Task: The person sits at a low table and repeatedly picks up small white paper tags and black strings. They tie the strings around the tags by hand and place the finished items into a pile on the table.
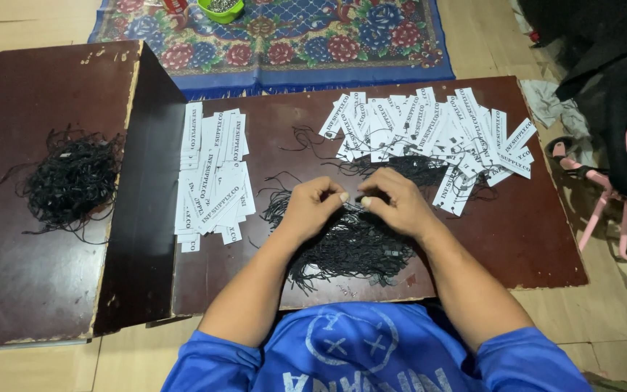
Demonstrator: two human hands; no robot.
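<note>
The desk (517,239) at centre is dark brown wood, faintly glossy, its veneer chipped along the edges. White matt paper tags (215,178) lie on it beside thin black cords (350,250). At upper centre, a woven floral cloth mat (342,43).

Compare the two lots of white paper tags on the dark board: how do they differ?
The left tag pile lies in neat overlapping rows, all roughly parallel; the right tag pile is fanned loosely at many angles. The left pile is compact and free of cord; the right pile spreads wider, with black cords tangled at its near edge. Both are white printed strips on the same board.
</note>
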